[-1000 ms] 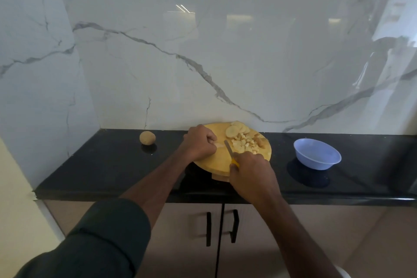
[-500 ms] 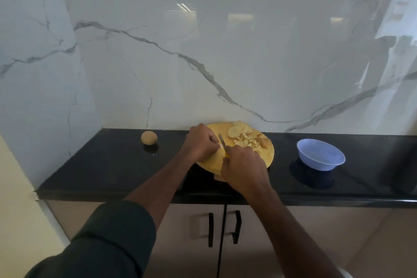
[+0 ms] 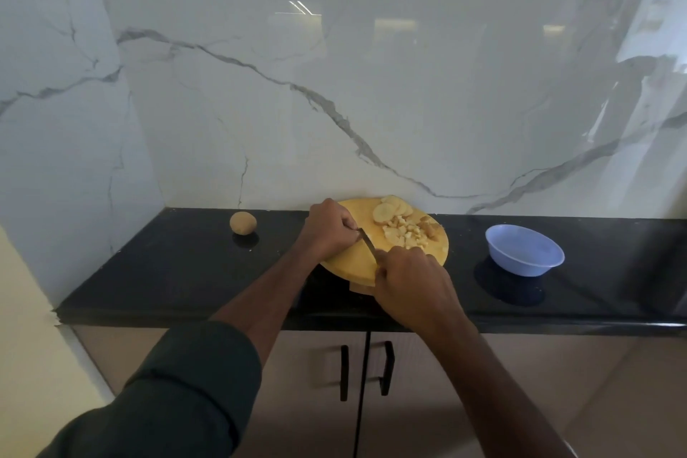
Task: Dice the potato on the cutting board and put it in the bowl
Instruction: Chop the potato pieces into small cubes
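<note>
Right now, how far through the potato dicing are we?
Done: a pile of dice sits on the board. In hand: the right hand grips the knife, blade tip at the left hand, whose fingers are curled; what it holds is hidden. Left: several slices are uncut, the bowl looks empty, and a whole potato sits on the counter.
</note>
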### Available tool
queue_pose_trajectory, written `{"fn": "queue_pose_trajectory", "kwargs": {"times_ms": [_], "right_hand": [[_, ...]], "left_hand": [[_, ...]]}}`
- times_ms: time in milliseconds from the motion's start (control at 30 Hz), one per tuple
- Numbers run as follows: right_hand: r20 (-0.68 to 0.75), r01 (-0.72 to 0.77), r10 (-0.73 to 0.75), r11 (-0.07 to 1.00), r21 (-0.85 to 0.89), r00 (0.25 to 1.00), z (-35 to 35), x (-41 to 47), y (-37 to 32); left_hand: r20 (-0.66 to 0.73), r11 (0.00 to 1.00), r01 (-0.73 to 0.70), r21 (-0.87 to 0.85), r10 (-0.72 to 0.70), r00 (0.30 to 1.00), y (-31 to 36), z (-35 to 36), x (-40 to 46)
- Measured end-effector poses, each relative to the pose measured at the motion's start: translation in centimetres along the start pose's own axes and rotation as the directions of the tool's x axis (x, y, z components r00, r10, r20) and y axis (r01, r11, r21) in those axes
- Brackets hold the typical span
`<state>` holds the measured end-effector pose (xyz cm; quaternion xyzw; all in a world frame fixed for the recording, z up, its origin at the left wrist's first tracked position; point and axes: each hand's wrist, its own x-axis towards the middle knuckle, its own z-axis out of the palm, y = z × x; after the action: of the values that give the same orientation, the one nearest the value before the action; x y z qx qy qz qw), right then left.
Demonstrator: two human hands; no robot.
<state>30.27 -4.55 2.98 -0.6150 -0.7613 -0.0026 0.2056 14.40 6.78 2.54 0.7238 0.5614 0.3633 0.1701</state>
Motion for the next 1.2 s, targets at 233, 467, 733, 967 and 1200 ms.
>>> {"fn": "queue_pose_trajectory", "kwargs": {"times_ms": [233, 467, 733, 967, 1200], "right_hand": [[-0.070, -0.031, 0.036, 0.997, 0.073, 0.997, -0.1, -1.1, 0.8], [-0.118, 0.010, -0.003, 0.998, 0.061, 0.993, 0.2, 0.9, -1.1], [-0.072, -0.036, 0.036, 0.999, 0.001, 0.997, 1.2, 1.7, -1.8], [-0.025, -0.049, 0.050, 0.998, 0.025, 0.998, 1.1, 1.9, -2.1], [0.022, -0.025, 0.023, 0.997, 0.067, 0.999, 0.4, -0.1, -1.5]], "left_hand": [[0.001, 1.000, -0.020, -0.004, 0.020, 1.000, -0.7, -0.9, -1.0], [0.011, 1.000, -0.017, -0.011, 0.017, 1.000, -0.7, -0.8, -1.1], [-0.033, 1.000, -0.031, 0.005, 0.031, 0.999, -0.8, -0.4, -0.9], [-0.048, 0.999, -0.033, 0.037, 0.035, 0.998, -0.8, 0.1, -0.5], [-0.084, 0.999, -0.035, 0.009, 0.036, 0.996, -0.5, 0.5, -0.5]]}}
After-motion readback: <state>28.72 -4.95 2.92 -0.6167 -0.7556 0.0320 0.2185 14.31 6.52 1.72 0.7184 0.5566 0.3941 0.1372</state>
